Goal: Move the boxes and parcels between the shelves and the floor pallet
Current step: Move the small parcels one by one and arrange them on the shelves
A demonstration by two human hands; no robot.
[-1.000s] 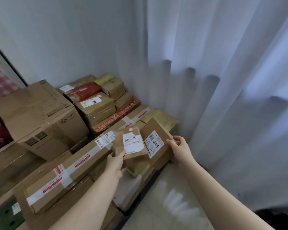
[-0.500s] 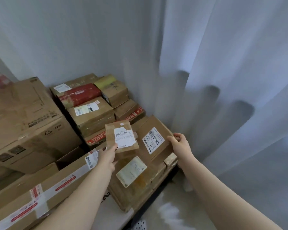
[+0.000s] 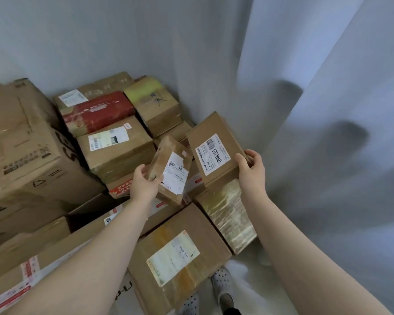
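My left hand [image 3: 143,186] grips a small brown parcel [image 3: 168,169] with a white label, tilted above the stack. My right hand [image 3: 251,171] holds the right edge of a brown box [image 3: 214,148] with a barcode label, lifted over a tape-wrapped box [image 3: 228,214]. Below them lies a carton with a faded label [image 3: 175,258]. Further back sit a labelled carton [image 3: 116,148], a red-wrapped parcel [image 3: 98,112] and a box with a yellow-green top [image 3: 155,103].
A big carton [image 3: 27,153] stands at the left, and a long box with red-and-white tape [image 3: 32,269] lies under my left arm. A white curtain [image 3: 328,110] hangs close on the right. My shoes [image 3: 223,285] stand on the pale floor.
Both hands have lifted their boxes up and away from the stack. The view has tipped down, showing the carton with the faded label and my shoes.
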